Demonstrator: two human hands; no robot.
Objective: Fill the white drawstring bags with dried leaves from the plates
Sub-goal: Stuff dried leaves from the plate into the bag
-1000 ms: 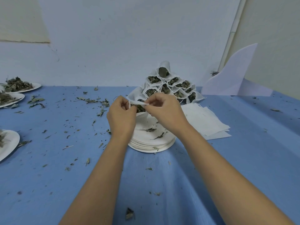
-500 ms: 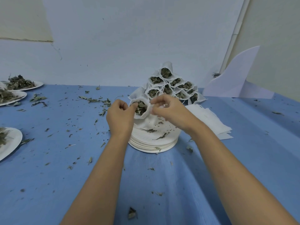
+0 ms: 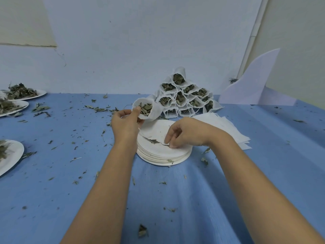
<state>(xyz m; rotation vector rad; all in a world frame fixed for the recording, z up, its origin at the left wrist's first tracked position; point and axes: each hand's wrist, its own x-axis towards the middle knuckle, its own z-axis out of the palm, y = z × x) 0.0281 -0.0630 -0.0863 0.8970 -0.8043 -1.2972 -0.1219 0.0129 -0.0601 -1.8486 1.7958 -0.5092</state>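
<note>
My left hand (image 3: 125,123) holds a white drawstring bag (image 3: 153,111) by its rim, mouth open toward me, dried leaves showing inside. My right hand (image 3: 186,133) reaches down onto the stack of white plates (image 3: 182,156), its fingertips pinching a dried leaf (image 3: 153,141) that lies on the top plate. Behind the stack, filled bags (image 3: 186,95) are piled in a pyramid against the wall, mouths facing me. A pile of flat empty white bags (image 3: 228,127) lies right of the plates.
Plates with dried leaves stand at the left edge: two at the back (image 3: 26,95) (image 3: 14,107) and one nearer (image 3: 10,155). Loose leaf bits litter the blue tablecloth (image 3: 70,173). White paper sheets (image 3: 251,85) lean on the wall at the right.
Both hands were at the bag's mouth. My right hand has let go and dropped to the top plate; my left hand keeps the bag, now lifted and tipped open.
</note>
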